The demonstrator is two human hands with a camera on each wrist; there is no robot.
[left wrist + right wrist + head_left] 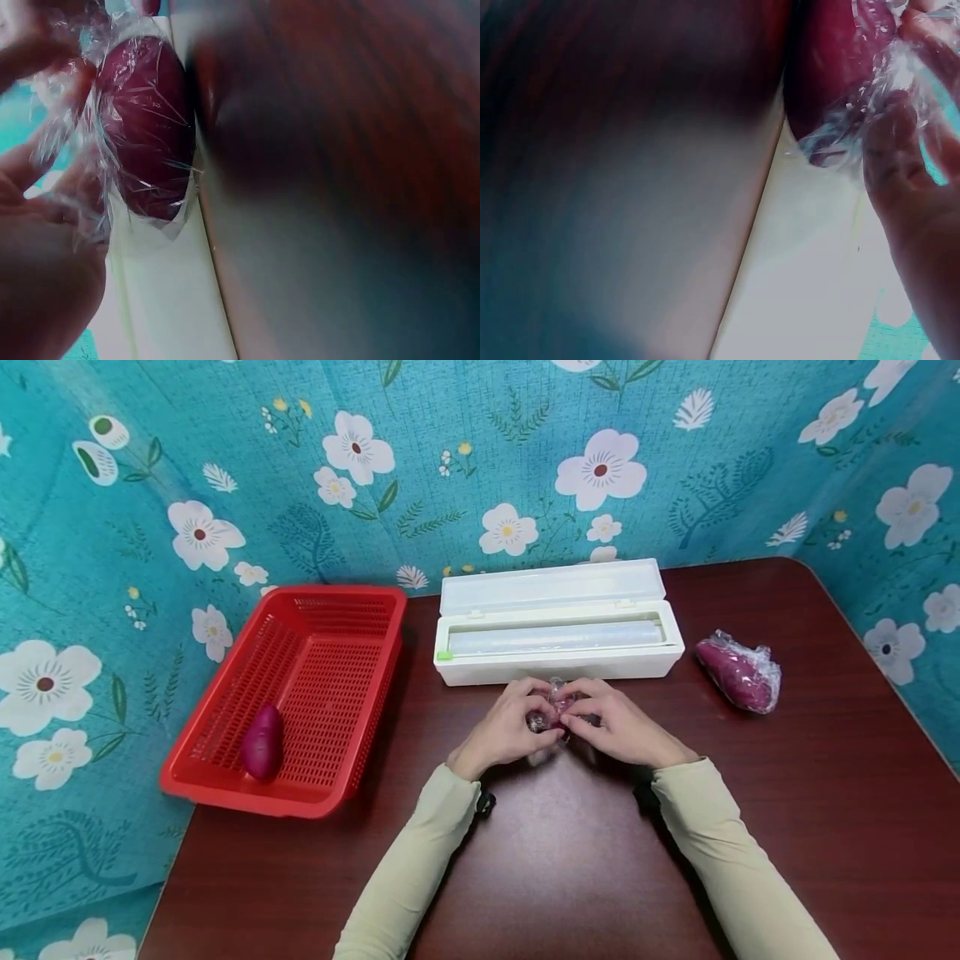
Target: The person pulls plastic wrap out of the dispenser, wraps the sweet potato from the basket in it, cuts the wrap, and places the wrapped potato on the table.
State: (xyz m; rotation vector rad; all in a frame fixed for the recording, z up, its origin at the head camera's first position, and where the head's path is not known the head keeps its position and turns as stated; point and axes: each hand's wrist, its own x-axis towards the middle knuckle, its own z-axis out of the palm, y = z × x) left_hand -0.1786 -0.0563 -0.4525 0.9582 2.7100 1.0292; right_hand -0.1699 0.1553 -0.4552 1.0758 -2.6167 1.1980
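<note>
Between my two hands is a purple sweet potato [154, 127] covered in crinkled cling film [844, 124], close to the table's middle. My left hand [506, 727] pinches the film on one side, its fingers bent around the gathered plastic. From the other side my right hand [626, 727] pinches the film too, thumb and fingertips near those of the left. In the head view the fingers hide much of the sweet potato; both wrist views show its smooth skin through the film.
Behind the hands stands a white dispenser box [558, 671], lid up, with a cling film roll [555, 637] inside. A wrapped sweet potato [738, 675] lies to the right. At left, a red basket [371, 727] holds an unwrapped sweet potato [262, 743]. A floral curtain [465, 460] borders the table.
</note>
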